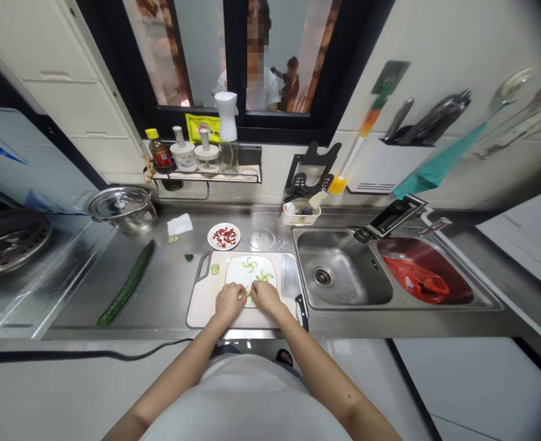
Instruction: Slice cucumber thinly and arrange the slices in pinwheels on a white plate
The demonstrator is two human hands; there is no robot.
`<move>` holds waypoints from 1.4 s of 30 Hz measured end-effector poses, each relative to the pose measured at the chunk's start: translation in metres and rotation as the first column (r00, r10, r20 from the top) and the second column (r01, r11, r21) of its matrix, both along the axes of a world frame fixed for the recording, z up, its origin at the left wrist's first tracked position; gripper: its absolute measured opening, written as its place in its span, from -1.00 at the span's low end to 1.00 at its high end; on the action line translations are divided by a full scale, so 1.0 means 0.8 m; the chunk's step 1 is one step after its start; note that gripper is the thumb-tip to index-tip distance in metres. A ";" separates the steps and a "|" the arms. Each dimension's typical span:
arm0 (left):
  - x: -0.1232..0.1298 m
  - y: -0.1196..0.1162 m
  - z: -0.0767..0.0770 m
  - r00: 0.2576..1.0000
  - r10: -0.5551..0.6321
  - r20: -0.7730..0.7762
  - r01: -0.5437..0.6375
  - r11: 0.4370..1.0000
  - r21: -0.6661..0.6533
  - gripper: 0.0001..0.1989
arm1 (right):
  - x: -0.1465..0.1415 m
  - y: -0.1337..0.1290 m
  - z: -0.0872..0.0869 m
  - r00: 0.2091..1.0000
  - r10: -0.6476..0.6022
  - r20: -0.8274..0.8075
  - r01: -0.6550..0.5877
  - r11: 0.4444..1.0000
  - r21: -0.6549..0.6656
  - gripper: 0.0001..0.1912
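On the cutting board (pixel 199 307) lies a squarish white plate (pixel 237 278) with cucumber slices (pixel 264 275) set out in small pinwheel shapes. My left hand (pixel 230 301) is over the plate's near left edge, fingertips pinched at a cucumber slice. Close beside it, my right hand (pixel 265 296) has its fingers curled down at the same near cluster of slices; what they hold is hidden. A small stack of cucumber slices (pixel 215 269) sits on the board left of the plate. Along the board's right side rests a kitchen knife (pixel 290 277), its black handle towards me.
A whole cucumber (pixel 127 283) and a lidded steel pot (pixel 132 211) stand to the left. Behind the board is a small plate of red pieces (pixel 224 236). A cucumber end (pixel 189 257) lies nearby. The double sink (pixel 344 294) is on the right, with a red bag (pixel 415 282).
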State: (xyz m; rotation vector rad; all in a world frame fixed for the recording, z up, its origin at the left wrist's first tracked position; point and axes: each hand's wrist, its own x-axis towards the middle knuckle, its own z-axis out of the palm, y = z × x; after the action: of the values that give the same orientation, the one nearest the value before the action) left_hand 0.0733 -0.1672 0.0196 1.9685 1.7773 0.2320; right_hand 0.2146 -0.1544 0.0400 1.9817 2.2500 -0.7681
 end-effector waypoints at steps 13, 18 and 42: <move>-0.008 -0.014 -0.022 0.968 -0.248 -0.045 0.250 0.920 0.303 -0.76 | -0.003 0.000 0.000 0.998 0.041 0.054 -0.042 0.999 0.015 -0.75; -0.011 -0.021 -0.034 0.937 -0.332 -0.112 0.350 0.880 0.320 -0.68 | -0.002 0.001 -0.004 0.997 0.042 0.060 -0.044 0.999 0.029 -0.77; -0.012 -0.021 -0.027 0.937 -0.339 -0.079 0.347 0.895 0.280 -0.69 | 0.016 -0.013 -0.015 0.993 0.000 0.117 -0.007 0.998 0.062 -0.76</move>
State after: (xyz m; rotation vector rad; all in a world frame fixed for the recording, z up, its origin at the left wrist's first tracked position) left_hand 0.0639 -0.1836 -0.0019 2.4653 1.4384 0.3642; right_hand 0.2271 -0.1651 0.0279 1.9923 2.2361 -0.5729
